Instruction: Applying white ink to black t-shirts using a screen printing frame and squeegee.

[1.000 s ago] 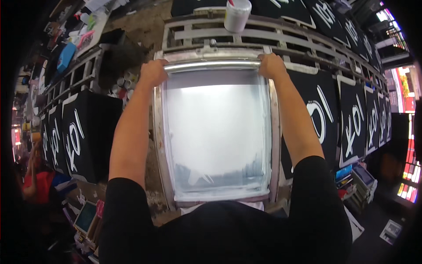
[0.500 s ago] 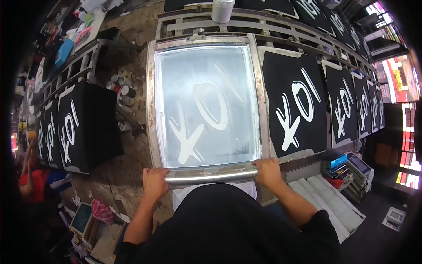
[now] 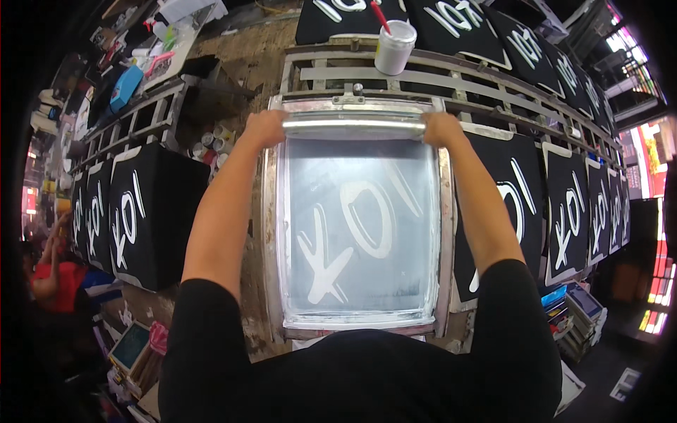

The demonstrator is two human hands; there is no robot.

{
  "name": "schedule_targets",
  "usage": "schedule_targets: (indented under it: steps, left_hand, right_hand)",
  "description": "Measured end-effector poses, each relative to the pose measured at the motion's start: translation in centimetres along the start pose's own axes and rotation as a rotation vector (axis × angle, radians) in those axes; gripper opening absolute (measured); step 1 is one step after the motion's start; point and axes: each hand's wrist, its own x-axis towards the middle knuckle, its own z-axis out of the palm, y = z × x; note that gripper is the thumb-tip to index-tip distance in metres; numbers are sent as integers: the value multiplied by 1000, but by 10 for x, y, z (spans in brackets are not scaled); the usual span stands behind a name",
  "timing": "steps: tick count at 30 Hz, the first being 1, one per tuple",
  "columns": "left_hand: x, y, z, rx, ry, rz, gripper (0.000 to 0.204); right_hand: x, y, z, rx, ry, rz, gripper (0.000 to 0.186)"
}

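A person in black sleeves stands at the near edge of a rectangular printing screen (image 3: 409,289), both arms stretched along its two sides toward its far end. There, just inside the screen's far edge, a squeegee (image 3: 354,125) with a shiny metal bar lies crosswise. The left hand (image 3: 265,130) is curled closed around the squeegee's left end and the right hand (image 3: 443,130) around its right end; their undersides are hidden. Between the squeegee and the screen's near edge, pale brush-like strokes show through the bluish mesh. Beyond the screen's far edge runs a slatted metal rail (image 3: 437,84), and a white tub (image 3: 395,53) with a red handle (image 3: 381,15) rising from it. Right of the screen lies a black panel (image 3: 493,155) with white strokes, others lined up past it. Left of the screen are small jars (image 3: 211,144) and, farther off, more dark printed panels (image 3: 141,169).
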Motion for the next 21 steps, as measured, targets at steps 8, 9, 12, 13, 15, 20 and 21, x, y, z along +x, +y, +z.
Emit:
schedule_targets:
  steps: [8,9,12,13,15,20,21]
  left_hand:
    - [55,-41,6,-16,-202,28,58]
    - [62,-17,3,-59,-231,77,58]
    - [51,-32,12,-116,-170,81,56]
    - [51,-31,12,-145,-81,108,55]
    - [51,-28,12,-117,-96,71,55]
    - [42,-20,6,-66,-161,18,55]
    - [39,-16,6,-75,-152,8,55]
  right_hand:
    - [50,7,-25,216,-178,-91,87]
    - [57,35,5,124,30,-158,75]
    - [50,7,-1,184,107,-194,62]
    - [51,5,2,185,107,-192,62]
    - [49,1,10,171,172,-119,59]
    - [39,-1,10,138,159,-31,57]
    - [37,1,13,130,168,-16,55]
